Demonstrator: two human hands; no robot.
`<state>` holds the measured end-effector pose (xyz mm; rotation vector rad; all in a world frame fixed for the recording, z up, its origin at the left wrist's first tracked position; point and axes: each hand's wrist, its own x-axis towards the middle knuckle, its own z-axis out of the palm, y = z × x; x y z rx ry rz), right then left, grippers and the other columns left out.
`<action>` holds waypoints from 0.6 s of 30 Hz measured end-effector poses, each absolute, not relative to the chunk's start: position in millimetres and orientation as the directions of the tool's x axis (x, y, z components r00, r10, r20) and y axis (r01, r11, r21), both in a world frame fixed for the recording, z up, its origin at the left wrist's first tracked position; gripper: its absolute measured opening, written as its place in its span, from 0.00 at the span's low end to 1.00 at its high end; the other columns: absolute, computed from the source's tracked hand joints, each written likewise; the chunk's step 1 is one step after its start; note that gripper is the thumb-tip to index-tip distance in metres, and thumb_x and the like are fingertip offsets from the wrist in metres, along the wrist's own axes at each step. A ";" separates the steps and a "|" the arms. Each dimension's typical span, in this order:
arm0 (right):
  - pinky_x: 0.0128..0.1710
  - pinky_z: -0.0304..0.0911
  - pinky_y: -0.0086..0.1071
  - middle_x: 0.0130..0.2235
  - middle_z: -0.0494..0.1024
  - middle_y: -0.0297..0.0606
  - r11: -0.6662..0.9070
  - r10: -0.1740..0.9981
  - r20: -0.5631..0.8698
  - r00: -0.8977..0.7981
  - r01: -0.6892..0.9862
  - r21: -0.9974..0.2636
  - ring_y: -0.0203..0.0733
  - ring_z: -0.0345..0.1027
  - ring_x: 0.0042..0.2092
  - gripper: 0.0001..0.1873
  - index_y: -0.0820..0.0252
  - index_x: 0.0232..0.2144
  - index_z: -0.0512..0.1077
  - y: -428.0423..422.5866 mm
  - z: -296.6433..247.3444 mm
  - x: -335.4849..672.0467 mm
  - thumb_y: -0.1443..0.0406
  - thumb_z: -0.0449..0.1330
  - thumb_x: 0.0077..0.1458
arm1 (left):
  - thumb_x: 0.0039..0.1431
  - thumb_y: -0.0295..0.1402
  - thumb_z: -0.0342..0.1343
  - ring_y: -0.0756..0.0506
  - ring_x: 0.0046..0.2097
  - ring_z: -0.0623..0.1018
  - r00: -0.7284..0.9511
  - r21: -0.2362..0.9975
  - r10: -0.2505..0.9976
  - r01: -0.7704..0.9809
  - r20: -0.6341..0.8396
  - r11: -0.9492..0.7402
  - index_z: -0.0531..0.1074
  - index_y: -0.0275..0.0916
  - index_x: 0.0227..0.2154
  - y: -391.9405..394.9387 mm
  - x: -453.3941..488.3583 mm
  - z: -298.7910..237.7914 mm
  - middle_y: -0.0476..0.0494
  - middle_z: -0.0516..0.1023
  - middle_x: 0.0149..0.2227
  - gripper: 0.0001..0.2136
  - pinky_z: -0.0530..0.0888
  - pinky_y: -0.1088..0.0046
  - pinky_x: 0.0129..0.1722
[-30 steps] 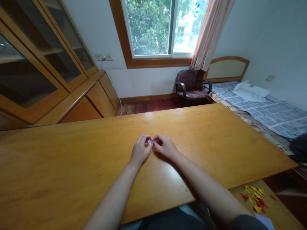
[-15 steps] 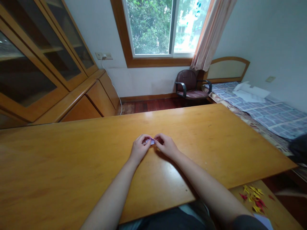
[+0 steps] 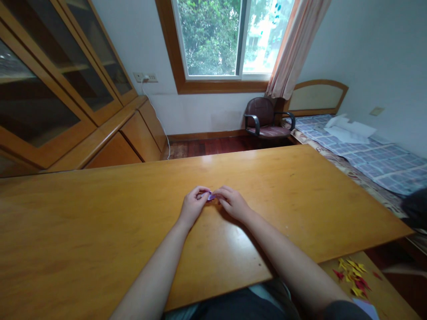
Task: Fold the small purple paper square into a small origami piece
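My left hand (image 3: pixel 193 206) and my right hand (image 3: pixel 232 202) meet over the middle of a wooden table (image 3: pixel 100 213). Both pinch a small purple piece of folded paper (image 3: pixel 210 196) between their fingertips, just above the tabletop. Most of the paper is hidden by the curled fingers. Both forearms reach in from the bottom of the view.
A pile of small yellow and red folded paper pieces (image 3: pixel 353 275) lies on a lower surface at the bottom right, beside a pale purple sheet (image 3: pixel 367 306). A glass-door cabinet (image 3: pixel 60 89) stands on the left; a chair (image 3: pixel 263 120) and a bed (image 3: pixel 367 151) are beyond the table.
The hands have stayed at the same spot on the table. Their fingertips have shifted slightly on the purple paper.
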<state>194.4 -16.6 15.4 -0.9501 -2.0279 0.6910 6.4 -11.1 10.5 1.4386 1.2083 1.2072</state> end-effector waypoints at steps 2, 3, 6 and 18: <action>0.46 0.65 0.33 0.42 0.75 0.40 0.599 0.786 0.422 -0.451 0.388 -0.701 0.40 0.70 0.44 0.15 0.55 0.46 0.74 -17.7 17.4 195.3 0.71 0.52 0.62 | 0.53 0.39 0.60 0.45 0.36 0.82 0.053 0.977 0.989 0.152 0.141 -0.148 0.75 0.38 0.34 -11.1 6.1 10.6 0.46 0.80 0.34 0.10 0.79 0.69 0.39; 0.47 0.65 0.33 0.43 0.75 0.40 0.608 0.780 0.423 -0.461 0.395 -0.689 0.41 0.70 0.45 0.15 0.55 0.46 0.74 -18.5 18.7 195.5 0.71 0.51 0.62 | 0.53 0.40 0.60 0.45 0.37 0.82 0.050 0.977 0.989 0.156 0.141 -0.148 0.75 0.38 0.34 -11.0 5.7 10.1 0.46 0.80 0.34 0.10 0.79 0.70 0.39; 0.46 0.66 0.33 0.45 0.75 0.41 0.622 0.774 0.418 -0.476 0.441 -0.647 0.41 0.71 0.44 0.14 0.55 0.46 0.74 -21.3 22.4 195.3 0.68 0.51 0.64 | 0.53 0.40 0.61 0.44 0.37 0.82 0.055 0.981 0.991 0.143 0.123 -0.130 0.75 0.38 0.35 -10.1 4.4 7.8 0.45 0.81 0.35 0.11 0.78 0.69 0.39; 0.50 0.67 0.36 0.50 0.75 0.42 0.594 0.801 0.448 -0.398 0.430 -0.680 0.43 0.71 0.48 0.10 0.52 0.44 0.74 -18.3 17.8 197.5 0.63 0.55 0.64 | 0.53 0.38 0.61 0.44 0.39 0.81 0.117 0.993 0.988 0.049 0.103 -0.109 0.78 0.37 0.36 -10.6 5.3 13.1 0.44 0.82 0.37 0.11 0.78 0.66 0.44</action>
